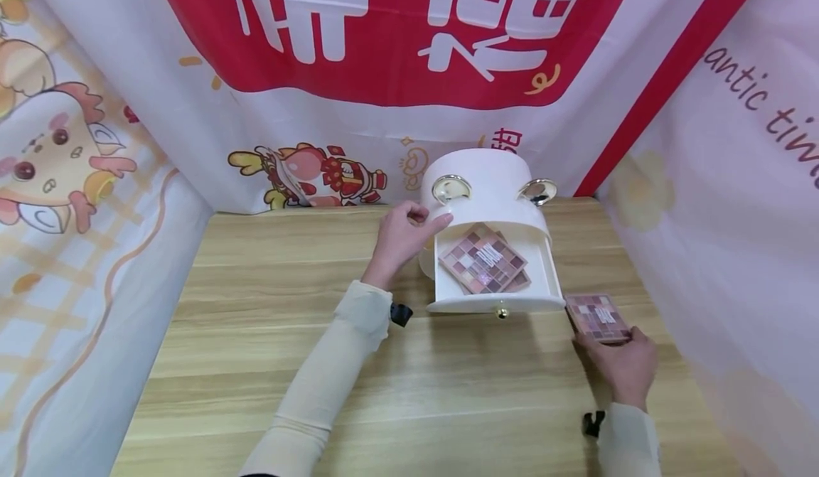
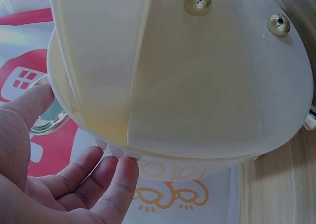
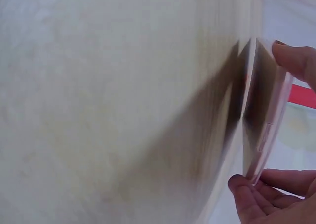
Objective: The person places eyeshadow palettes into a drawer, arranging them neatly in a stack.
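A white storage box (image 1: 475, 178) with round gold-rimmed ears stands at the back of the wooden table, its drawer (image 1: 547, 278) pulled out. Inside the drawer, a square eyeshadow palette (image 1: 481, 260) lies askew on top of another. My left hand (image 1: 402, 239) rests against the box's left side, thumb along the front edge; the left wrist view has its fingertips (image 2: 129, 165) touching the white wall. To the right of the drawer, my right hand (image 1: 622, 363) grips another eyeshadow palette (image 1: 598, 316) by its edges. That palette (image 3: 269, 110) is tilted close over the table in the right wrist view.
A small gold knob (image 1: 502, 313) sticks out from the drawer front. Behind the box hangs a white cloth with a red printed panel (image 1: 397, 72). Printed cloths also hang at the left (image 1: 77, 264) and right (image 1: 723, 235) of the wooden table (image 1: 269, 320).
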{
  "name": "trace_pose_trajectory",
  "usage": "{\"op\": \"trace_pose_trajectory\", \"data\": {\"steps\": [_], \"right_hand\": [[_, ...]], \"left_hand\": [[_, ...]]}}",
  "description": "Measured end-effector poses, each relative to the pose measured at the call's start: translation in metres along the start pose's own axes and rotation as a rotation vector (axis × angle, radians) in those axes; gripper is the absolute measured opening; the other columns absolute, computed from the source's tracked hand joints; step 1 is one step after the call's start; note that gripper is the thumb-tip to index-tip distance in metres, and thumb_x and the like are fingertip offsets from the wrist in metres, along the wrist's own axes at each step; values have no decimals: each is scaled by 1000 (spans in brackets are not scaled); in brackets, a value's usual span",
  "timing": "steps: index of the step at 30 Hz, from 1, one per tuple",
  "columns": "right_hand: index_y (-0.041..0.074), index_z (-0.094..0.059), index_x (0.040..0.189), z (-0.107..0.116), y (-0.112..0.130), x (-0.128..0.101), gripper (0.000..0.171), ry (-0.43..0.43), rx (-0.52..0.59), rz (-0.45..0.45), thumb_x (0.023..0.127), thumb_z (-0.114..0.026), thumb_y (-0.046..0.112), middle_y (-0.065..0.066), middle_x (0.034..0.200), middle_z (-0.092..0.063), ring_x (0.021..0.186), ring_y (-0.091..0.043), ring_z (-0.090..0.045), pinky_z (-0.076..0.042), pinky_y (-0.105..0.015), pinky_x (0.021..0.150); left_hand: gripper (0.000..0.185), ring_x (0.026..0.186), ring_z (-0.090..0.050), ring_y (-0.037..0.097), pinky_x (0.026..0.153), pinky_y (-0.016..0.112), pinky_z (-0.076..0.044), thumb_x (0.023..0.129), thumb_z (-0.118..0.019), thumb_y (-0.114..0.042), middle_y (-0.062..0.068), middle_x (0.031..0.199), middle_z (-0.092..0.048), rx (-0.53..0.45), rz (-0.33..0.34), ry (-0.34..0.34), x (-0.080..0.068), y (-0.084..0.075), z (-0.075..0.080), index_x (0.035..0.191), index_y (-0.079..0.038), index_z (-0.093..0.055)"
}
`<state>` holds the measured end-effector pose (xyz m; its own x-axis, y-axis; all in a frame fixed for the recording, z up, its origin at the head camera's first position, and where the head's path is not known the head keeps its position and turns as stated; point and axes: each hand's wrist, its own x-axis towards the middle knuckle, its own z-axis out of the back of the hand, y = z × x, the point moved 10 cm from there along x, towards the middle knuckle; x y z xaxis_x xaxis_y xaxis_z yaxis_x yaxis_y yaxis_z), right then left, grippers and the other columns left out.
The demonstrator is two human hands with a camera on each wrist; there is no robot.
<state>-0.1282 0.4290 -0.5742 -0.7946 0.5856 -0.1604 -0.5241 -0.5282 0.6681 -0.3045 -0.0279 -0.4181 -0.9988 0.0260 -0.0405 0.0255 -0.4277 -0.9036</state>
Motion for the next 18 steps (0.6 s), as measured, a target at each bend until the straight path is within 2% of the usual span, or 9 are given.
{"op": "trace_pose_trajectory", "data": {"steps": [8,18], "right_hand": [[-7,-20,155,15,9,-1,120,-18,48,-21,72,-90,46,-34,154,-30,136,-51,-35,-31,-62,111],[-3,-36,151,32,28,-9,109,-72,117,37,70,-92,42,-28,148,-43,134,-45,-42,-36,-57,110]], "left_hand": [[68,97,-60,19,81,33,-55,77,-76,-66,2,109,-64,-11,-4,0,0,0,0,114,-10,-64],[67,97,-61,19,77,32,-56,78,-77,-64,4,111,-64,-37,2,2,-1,1,0,115,-9,-64]]}}
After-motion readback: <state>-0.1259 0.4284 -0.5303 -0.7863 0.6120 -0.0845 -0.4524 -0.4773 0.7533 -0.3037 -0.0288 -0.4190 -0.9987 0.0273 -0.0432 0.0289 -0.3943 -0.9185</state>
